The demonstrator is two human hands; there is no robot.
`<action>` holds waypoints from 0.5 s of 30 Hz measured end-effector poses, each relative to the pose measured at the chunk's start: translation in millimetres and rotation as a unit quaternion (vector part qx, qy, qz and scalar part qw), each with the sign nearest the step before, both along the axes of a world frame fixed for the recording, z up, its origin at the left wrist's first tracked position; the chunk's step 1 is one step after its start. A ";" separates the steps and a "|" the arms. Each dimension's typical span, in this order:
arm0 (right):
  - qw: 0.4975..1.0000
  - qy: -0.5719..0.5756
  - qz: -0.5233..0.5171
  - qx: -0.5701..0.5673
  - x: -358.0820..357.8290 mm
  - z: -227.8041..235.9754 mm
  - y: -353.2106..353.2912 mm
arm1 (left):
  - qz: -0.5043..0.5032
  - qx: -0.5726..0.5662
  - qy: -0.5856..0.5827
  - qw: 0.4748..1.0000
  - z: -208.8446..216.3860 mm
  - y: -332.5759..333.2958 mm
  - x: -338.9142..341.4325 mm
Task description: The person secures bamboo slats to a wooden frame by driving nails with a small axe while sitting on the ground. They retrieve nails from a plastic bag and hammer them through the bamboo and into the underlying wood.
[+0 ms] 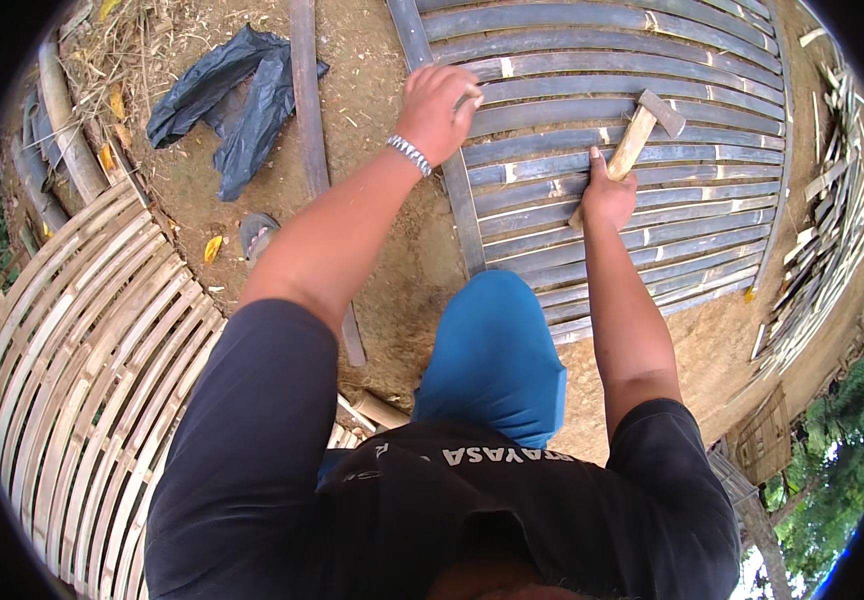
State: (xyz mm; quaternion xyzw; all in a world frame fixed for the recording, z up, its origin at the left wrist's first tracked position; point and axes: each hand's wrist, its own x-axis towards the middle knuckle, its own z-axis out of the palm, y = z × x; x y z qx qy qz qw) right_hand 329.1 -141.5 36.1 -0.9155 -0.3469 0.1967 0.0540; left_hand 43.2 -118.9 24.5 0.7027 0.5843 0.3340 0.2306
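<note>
Hatchet [634,140]: head made of dull metal, handle of wood
Bamboo slats [552,113]: smooth, faintly glossy
Sheet [264,125]: crumpled plastic

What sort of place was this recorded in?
Probably an outdoor work yard: there is bare earth underfoot, a slatted panel, seemingly split bamboo, under the right hand and its hatchet, and green foliage at the lower right edge.

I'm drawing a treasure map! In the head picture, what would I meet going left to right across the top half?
Pale pole → crumpled black plastic → long brown strip → left hand → right hand gripping a hatchet → pile of thin strips.
</note>
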 end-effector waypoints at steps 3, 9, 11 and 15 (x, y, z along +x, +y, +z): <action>1.000 -0.006 0.001 0.007 3.0 1.0 -4.1 | 0.077 -0.062 -0.074 0.992 14.0 -43.3 -12.0; 0.979 0.183 0.049 0.074 24.8 4.0 -34.6 | -0.083 -0.130 0.018 0.988 29.3 -119.3 -15.5; 0.951 0.291 0.049 0.091 23.9 20.9 -62.9 | -0.109 -0.147 0.067 0.981 25.6 -136.1 -11.0; 0.950 0.154 0.272 -0.017 24.9 61.1 -108.7 | -0.127 -0.178 0.121 0.968 28.1 -146.2 -4.5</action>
